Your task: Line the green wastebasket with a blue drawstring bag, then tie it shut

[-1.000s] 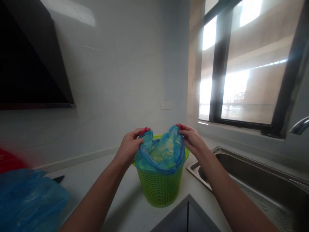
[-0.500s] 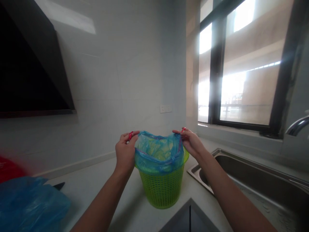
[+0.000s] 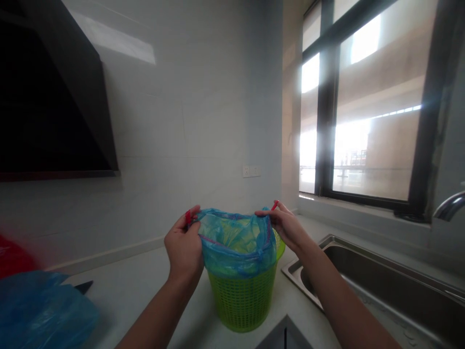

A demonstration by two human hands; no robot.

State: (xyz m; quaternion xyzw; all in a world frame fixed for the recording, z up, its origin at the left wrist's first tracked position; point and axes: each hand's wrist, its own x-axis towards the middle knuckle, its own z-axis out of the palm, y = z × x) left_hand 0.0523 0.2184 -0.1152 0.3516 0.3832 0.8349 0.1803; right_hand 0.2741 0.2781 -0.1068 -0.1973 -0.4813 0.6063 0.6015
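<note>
At the lower left of the frame lies a crumpled blue plastic bag [image 3: 39, 310]. Near the middle, the left hand [image 3: 184, 247] is closed, pinching the edge of a thin blue plastic bin bag [image 3: 236, 242]. The bag sits in a round green plastic basket [image 3: 241, 300] on the white counter [image 3: 127, 291]. The right hand [image 3: 285, 225] pinches the other edge. A shiny metal sink [image 3: 381, 286] is lower right.

Window [image 3: 374, 126] glare hazes the view (edges bowed).
</note>
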